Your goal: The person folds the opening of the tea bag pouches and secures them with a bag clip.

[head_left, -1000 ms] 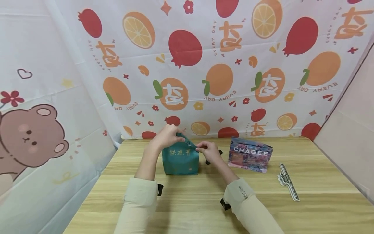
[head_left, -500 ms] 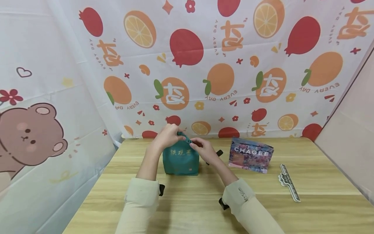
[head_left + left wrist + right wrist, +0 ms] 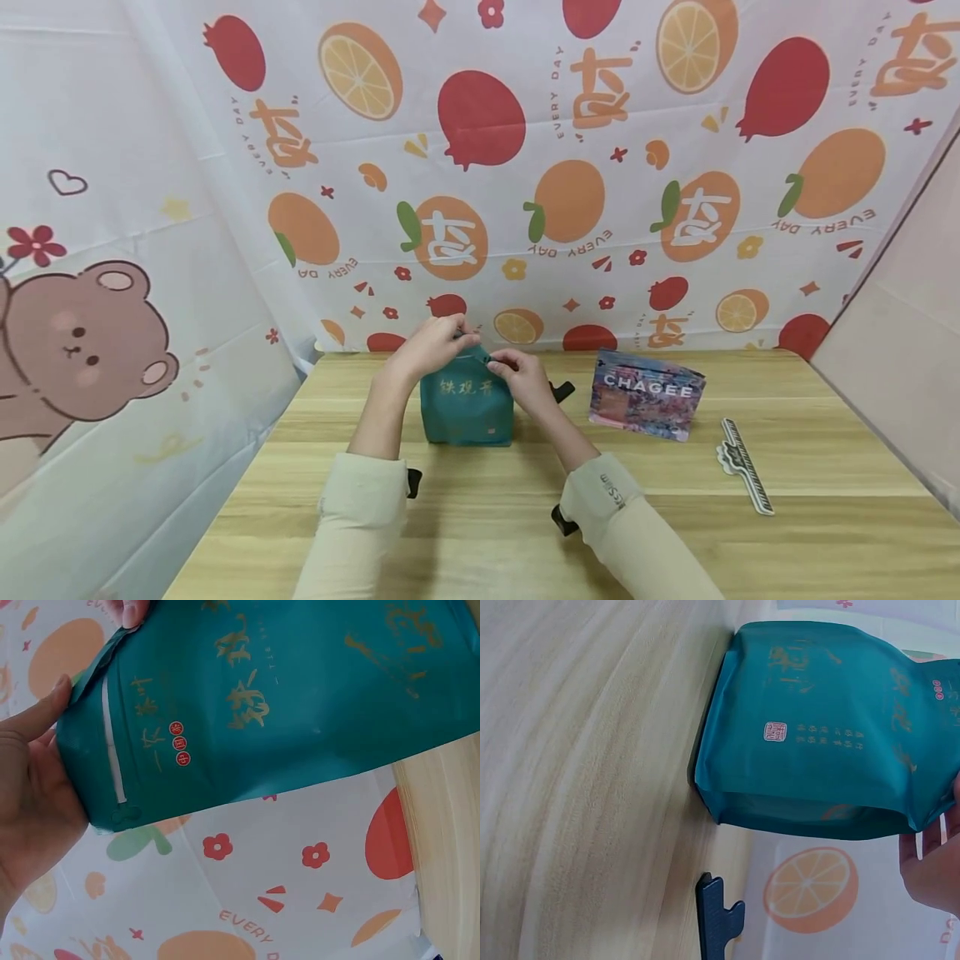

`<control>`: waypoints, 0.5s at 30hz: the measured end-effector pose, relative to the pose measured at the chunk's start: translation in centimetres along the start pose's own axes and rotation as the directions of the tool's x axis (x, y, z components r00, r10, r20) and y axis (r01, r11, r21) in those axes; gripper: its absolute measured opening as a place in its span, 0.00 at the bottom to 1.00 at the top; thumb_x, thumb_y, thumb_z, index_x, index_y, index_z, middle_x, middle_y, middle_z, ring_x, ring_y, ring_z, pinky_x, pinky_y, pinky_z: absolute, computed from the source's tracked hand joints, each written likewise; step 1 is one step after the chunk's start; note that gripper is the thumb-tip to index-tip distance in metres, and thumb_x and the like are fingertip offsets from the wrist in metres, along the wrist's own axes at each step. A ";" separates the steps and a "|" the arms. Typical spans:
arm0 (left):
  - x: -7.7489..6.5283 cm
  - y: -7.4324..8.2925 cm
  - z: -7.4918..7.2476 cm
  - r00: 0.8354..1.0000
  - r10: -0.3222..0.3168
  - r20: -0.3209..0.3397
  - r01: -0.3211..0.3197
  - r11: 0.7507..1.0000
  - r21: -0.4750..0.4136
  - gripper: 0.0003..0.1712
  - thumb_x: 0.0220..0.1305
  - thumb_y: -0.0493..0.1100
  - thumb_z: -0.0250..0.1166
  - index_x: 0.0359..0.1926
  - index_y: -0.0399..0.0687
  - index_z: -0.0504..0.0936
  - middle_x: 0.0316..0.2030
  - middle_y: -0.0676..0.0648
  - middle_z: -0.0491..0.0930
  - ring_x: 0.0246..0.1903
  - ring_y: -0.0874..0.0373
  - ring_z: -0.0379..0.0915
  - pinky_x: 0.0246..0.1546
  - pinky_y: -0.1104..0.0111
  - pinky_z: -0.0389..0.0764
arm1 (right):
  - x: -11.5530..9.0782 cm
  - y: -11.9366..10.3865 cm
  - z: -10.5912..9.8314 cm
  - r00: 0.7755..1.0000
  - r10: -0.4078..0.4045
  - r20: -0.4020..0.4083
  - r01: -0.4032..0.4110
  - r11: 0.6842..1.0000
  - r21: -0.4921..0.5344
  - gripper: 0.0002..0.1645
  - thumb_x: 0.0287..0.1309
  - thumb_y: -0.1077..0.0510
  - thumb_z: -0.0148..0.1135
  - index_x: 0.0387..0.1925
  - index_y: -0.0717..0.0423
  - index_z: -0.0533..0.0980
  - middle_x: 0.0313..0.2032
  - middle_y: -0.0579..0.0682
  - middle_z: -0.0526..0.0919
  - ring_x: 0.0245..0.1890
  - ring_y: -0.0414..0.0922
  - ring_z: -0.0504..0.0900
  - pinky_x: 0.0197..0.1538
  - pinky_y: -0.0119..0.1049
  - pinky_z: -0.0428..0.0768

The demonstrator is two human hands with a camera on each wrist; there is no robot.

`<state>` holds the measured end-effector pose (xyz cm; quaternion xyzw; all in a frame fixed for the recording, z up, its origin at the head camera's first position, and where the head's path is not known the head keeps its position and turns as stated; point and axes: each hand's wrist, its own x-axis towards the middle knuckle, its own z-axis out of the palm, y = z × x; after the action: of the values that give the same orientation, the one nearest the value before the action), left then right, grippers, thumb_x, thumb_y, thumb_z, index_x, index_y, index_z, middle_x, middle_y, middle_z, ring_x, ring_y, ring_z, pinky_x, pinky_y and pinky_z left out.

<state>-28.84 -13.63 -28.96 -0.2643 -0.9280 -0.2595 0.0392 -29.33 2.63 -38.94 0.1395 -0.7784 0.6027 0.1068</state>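
A teal tea bag (image 3: 468, 408) with gold lettering stands upright on the wooden table. My left hand (image 3: 435, 346) holds its top left corner; in the left wrist view, the left thumb (image 3: 49, 709) lies at the top edge and the other fingers go behind the bag. At the top right corner my right hand (image 3: 525, 379) pinches the edge, its fingertips partly hidden behind the bag in the right wrist view. The top edge bends over between the two hands. A pale strip (image 3: 112, 742) runs across the bag just below that edge.
A colourful CHAGEE pouch (image 3: 647, 396) stands to the right. Nearer the right edge lies a long white-and-dark cartoon-shaped strip (image 3: 745, 467). A black flat piece with a side tab (image 3: 716, 919) lies beside the bag, partly behind my right hand. A fruit-print cloth (image 3: 480, 208) hangs behind the table.
My right hand has shifted a little left and up along the bag's top edge. My left hand keeps its place at the corner, its thumb slightly raised. The bag stays standing.
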 end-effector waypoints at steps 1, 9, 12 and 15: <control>0.0 0.0 0.0 1.000 0.001 -0.002 -0.001 1.000 0.000 0.09 0.65 0.41 0.57 0.39 0.38 0.78 0.36 0.45 0.80 0.37 0.53 0.75 0.39 0.61 0.74 | 0.0 0.0 0.0 1.000 0.000 -0.005 0.000 1.000 0.000 0.09 0.57 0.61 0.60 0.37 0.62 0.81 0.32 0.50 0.81 0.32 0.43 0.76 0.37 0.35 0.76; 0.0 0.0 0.5 0.998 0.018 -0.058 -0.016 0.999 0.029 0.08 0.65 0.39 0.57 0.35 0.38 0.78 0.31 0.46 0.80 0.28 0.57 0.73 0.30 0.64 0.71 | -0.2 -0.1 0.0 1.000 0.005 -0.022 -0.005 1.000 0.008 0.10 0.56 0.60 0.61 0.38 0.62 0.81 0.32 0.51 0.82 0.31 0.42 0.77 0.37 0.34 0.76; 0.1 0.1 0.5 0.998 0.004 -0.064 -0.002 0.999 0.035 0.08 0.65 0.41 0.58 0.36 0.39 0.78 0.33 0.46 0.80 0.29 0.57 0.74 0.31 0.64 0.72 | -0.2 -0.1 0.0 1.000 0.005 -0.030 -0.005 1.000 0.009 0.10 0.56 0.61 0.61 0.37 0.63 0.81 0.32 0.51 0.82 0.31 0.42 0.77 0.36 0.34 0.76; 0.1 0.3 0.4 0.999 -0.016 -0.050 0.019 0.999 0.045 0.09 0.64 0.42 0.58 0.39 0.40 0.79 0.37 0.45 0.81 0.32 0.56 0.76 0.36 0.62 0.74 | -0.2 -0.1 0.0 0.999 0.001 -0.034 -0.001 1.000 0.007 0.09 0.56 0.61 0.61 0.37 0.63 0.81 0.31 0.51 0.82 0.31 0.41 0.77 0.36 0.34 0.76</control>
<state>-28.76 -13.12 -29.12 -0.2487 -0.9347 -0.2452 0.0659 -29.13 2.61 -38.89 0.1292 -0.7745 0.6076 0.1194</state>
